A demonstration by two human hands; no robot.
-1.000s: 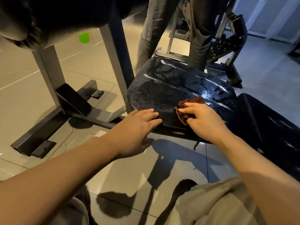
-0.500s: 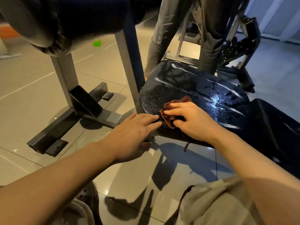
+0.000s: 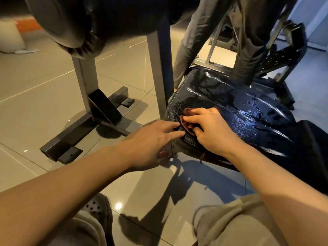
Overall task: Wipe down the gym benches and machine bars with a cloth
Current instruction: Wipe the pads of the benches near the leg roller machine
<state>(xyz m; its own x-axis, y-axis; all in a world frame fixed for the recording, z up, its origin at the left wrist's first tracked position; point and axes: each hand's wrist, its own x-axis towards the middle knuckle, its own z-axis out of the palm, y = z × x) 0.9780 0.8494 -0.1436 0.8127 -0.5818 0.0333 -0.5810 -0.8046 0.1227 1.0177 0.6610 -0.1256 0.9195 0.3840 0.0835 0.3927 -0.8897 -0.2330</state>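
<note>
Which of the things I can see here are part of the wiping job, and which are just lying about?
Part of the job:
- brown cloth, held by the right hand
- wet black seat pad
- left hand, fingers on the pad's edge

Just there:
- grey machine frame
- black roller pad
- another person's legs
- white sack

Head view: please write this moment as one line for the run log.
right hand grips brown cloth on wet seat pad | left hand fingers rest on pad's near corner | phase: wiping
</note>
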